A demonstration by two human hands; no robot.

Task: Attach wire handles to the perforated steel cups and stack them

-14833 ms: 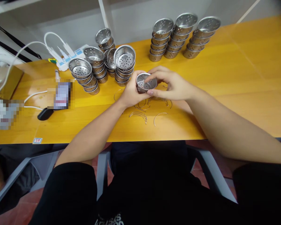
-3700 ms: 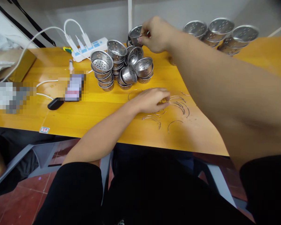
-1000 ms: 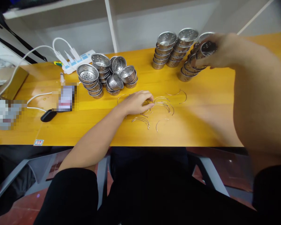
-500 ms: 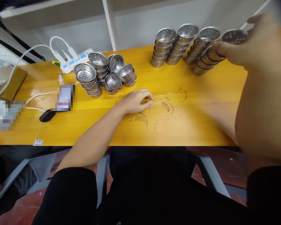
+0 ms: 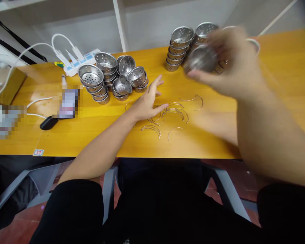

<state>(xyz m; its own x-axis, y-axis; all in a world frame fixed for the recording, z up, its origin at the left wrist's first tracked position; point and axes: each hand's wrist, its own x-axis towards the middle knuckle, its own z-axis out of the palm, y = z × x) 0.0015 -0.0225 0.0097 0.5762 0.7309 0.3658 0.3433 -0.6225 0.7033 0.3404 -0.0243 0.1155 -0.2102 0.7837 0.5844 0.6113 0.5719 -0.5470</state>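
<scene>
My right hand [image 5: 228, 61], blurred, has its fingers closed around a perforated metal cup [image 5: 203, 59], held up in front of the stacked cups [image 5: 178, 51] at the back of the table [image 5: 218, 118]. My left hand [image 5: 148, 103] has its fingers spread open and holds nothing I can see, over the curved wires [image 5: 173, 113] lying on the table.

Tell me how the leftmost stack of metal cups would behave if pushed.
The leftmost stack of metal cups could tip easily: it stands tall on a narrow base. Perforated walls suggest light but stiff cups. Their smooth, shiny metal may slide on the table.
</scene>
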